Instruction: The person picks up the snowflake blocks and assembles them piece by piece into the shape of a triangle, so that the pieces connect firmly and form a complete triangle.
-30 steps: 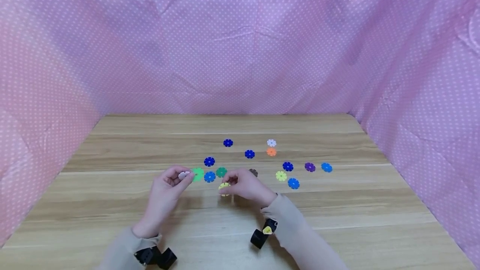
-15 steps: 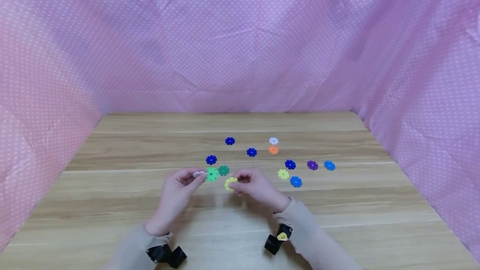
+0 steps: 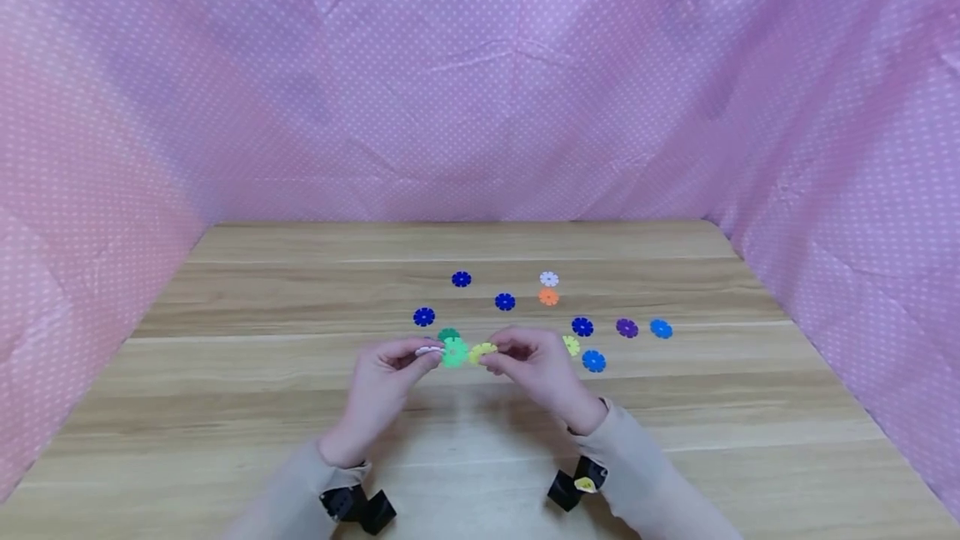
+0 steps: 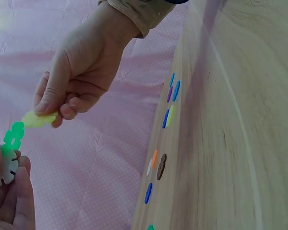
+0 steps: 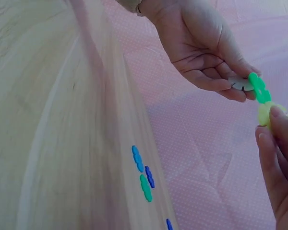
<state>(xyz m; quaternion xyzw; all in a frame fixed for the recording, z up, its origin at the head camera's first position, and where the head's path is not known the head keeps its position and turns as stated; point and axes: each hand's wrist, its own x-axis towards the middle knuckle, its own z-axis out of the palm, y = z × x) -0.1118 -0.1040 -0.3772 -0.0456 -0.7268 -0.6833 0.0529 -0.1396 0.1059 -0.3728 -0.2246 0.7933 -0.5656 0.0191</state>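
Note:
In the head view my left hand (image 3: 381,386) pinches a white notched snowflake disc (image 3: 429,350) between thumb and fingers. A bright green disc (image 3: 454,352) is joined edge-on to the white one. My right hand (image 3: 546,369) pinches a yellow disc (image 3: 482,351) by its edge. Both wrist views show the yellow rim meeting the green rim; whether their slots interlock I cannot tell. The joined pieces are held up above the table. A dark green disc (image 3: 448,333) lies partly hidden behind the bright green one.
Loose discs lie flat on the wooden table (image 3: 225,357): several dark blue, a white one (image 3: 549,279), an orange one (image 3: 549,297), a purple one (image 3: 627,327), and light blue ones. A brown disc (image 4: 162,166) shows in the left wrist view. Pink dotted cloth (image 3: 480,107) surrounds the table.
My left hand has carried the white and green discs to the right. The right hand has lifted the yellow disc and shifted slightly right. The yellow and green rims now meet.

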